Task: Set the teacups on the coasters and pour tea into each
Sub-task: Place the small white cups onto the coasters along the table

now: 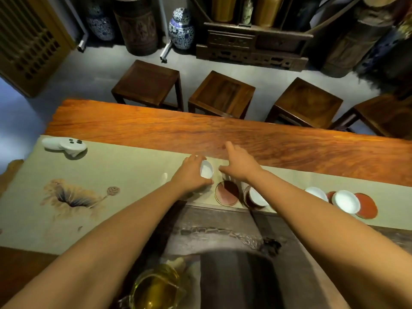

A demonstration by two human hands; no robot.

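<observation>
My left hand (191, 175) is shut on a small white teacup (206, 169) over the pale green table runner (107, 175). Just right of it lies a bare round red coaster (227, 193) with a gold rim. My right hand (239, 162) hovers open beyond that coaster, fingers spread, holding nothing. A second white teacup (258, 197) sits on a dark coaster under my right forearm. Farther right stand two more white teacups (316, 193) (345, 201) by red coasters (366, 206). A glass pitcher of amber tea (156, 288) stands at the near edge.
A white game controller (65, 146) lies at the runner's far left. The long wooden table (200, 130) has a dark stone tea tray (223, 241) near me. Several wooden stools (220, 94) line the far side, with porcelain jars (181, 29) and cabinets behind.
</observation>
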